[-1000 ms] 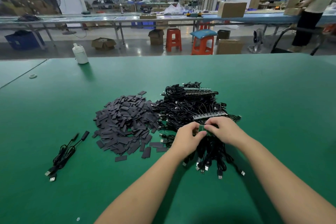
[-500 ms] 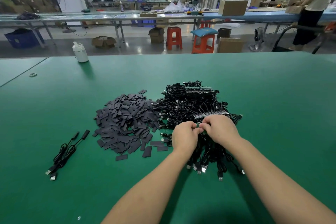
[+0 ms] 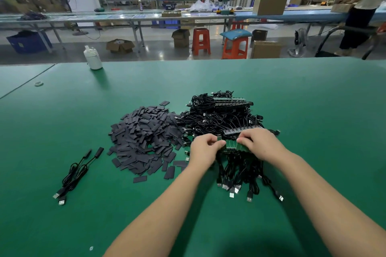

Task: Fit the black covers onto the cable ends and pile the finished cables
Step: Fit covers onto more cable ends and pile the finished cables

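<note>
Work surface: a broad green table (image 3: 292,94) filling the lower two thirds of the frame. A white bottle (image 3: 93,58) stands at its far edge, upper left, and a small ring-shaped item (image 3: 38,83) lies on the table further left.

Room: a factory floor beyond the table. A long workbench (image 3: 125,16) runs across the upper frame, with orange stools (image 3: 217,43) and cardboard boxes (image 3: 120,45) on the floor in front of it. A person (image 3: 363,6) stands at the upper right edge.

Task items: a heap of black covers (image 3: 144,135) lies left of centre. Touching its right side is a tangled heap of black cables (image 3: 221,119). Two finished cables (image 3: 77,173) lie well apart at lower left of the frame.

Hands: both sit at the near edge of the cable heap, centre frame. The left hand (image 3: 203,149), fingers curled, pinches the left end of a row of small green circuit boards (image 3: 232,145). The right hand (image 3: 262,144), fingers also curled, grips the right end of the same row. Cables hang from the boards toward the viewer, their plugs (image 3: 234,189) resting on the table. The cover heap is just beside the left hand, to its left.
</note>
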Demonstrator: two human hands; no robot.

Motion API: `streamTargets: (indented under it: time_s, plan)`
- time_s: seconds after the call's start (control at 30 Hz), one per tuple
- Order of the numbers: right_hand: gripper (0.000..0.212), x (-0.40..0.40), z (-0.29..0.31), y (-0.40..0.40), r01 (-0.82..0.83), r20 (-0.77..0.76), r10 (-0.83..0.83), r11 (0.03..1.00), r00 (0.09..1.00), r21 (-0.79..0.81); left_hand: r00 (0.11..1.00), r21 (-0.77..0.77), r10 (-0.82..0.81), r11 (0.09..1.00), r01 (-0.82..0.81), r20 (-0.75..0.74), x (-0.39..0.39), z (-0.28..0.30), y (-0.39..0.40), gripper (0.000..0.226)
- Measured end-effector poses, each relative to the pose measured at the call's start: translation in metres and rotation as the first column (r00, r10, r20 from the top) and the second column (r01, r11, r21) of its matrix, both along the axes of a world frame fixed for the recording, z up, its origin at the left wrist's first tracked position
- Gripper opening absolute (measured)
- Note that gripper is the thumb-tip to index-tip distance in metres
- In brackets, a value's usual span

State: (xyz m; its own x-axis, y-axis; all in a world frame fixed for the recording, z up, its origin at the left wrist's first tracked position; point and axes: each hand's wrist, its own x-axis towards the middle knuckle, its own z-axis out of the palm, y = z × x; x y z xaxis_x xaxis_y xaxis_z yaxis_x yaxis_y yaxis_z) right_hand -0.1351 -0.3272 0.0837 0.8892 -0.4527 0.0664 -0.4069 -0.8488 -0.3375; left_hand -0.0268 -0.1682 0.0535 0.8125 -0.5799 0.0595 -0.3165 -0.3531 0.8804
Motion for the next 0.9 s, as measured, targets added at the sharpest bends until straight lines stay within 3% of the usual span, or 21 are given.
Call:
streamTargets:
  time_s: [0.17, 0.23, 0.3, 0.37, 0.47, 0.57, 0.6, 0.63, 0.77, 0.9]
  plan:
    - [0.031, -0.014, 0.005, -0.022, 0.073, -0.100, -0.084, 0.992, 0.992, -0.107, 0.980, -0.038, -0.185, 0.981, 0.188, 0.070, 0.019, 0.016, 0.030, 0.024]
    - [0.036, -0.014, 0.005, -0.014, 0.081, 0.032, -0.076, 0.983, 0.997, -0.164, 0.961, -0.060, -0.271, 0.960, 0.274, 0.057, 0.022, 0.023, 0.039, 0.025]
    - [0.030, -0.011, 0.008, 0.006, 0.037, 0.234, -0.033, 0.999, 0.972, -0.013, 0.938, -0.086, -0.347, 0.934, 0.347, 0.018, 0.024, 0.031, 0.044, 0.016]
    - [0.032, -0.004, 0.010, 0.031, -0.079, 0.245, 0.009, 0.957, 0.969, 0.280, 0.909, -0.147, -0.414, 0.903, 0.404, -0.044, 0.025, 0.036, 0.046, 0.004]
    - [0.042, 0.008, 0.001, 0.060, -0.134, 0.153, 0.036, 0.702, 0.988, 0.700, 0.871, -0.239, -0.479, 0.863, 0.445, -0.109, 0.022, 0.038, 0.047, 0.011]
    - [0.045, 0.015, -0.010, 0.073, -0.112, 0.151, -0.067, 0.404, 0.986, 0.908, 0.875, -0.284, -0.454, 0.873, 0.397, -0.170, 0.023, 0.031, 0.052, 0.015]
    - [0.043, 0.016, -0.013, 0.077, -0.113, 0.152, -0.086, 0.350, 0.985, 0.930, 0.891, -0.269, -0.422, 0.889, 0.370, -0.168, 0.025, 0.026, 0.055, 0.017]
    - [0.040, 0.016, -0.016, 0.080, -0.108, 0.148, -0.087, 0.356, 0.985, 0.928, 0.903, -0.257, -0.393, 0.903, 0.343, -0.175, 0.027, 0.019, 0.059, 0.018]
    - [0.026, 0.015, -0.036, 0.091, -0.054, 0.104, -0.053, 0.580, 0.993, 0.813, 0.893, -0.164, -0.324, 0.944, 0.285, -0.312, 0.034, -0.012, 0.072, 0.009]
    - [0.027, 0.019, -0.054, 0.106, 0.019, 0.018, -0.053, 0.628, 0.998, 0.778, 0.913, -0.079, -0.257, 0.966, 0.245, -0.316, 0.047, -0.034, 0.087, 0.007]
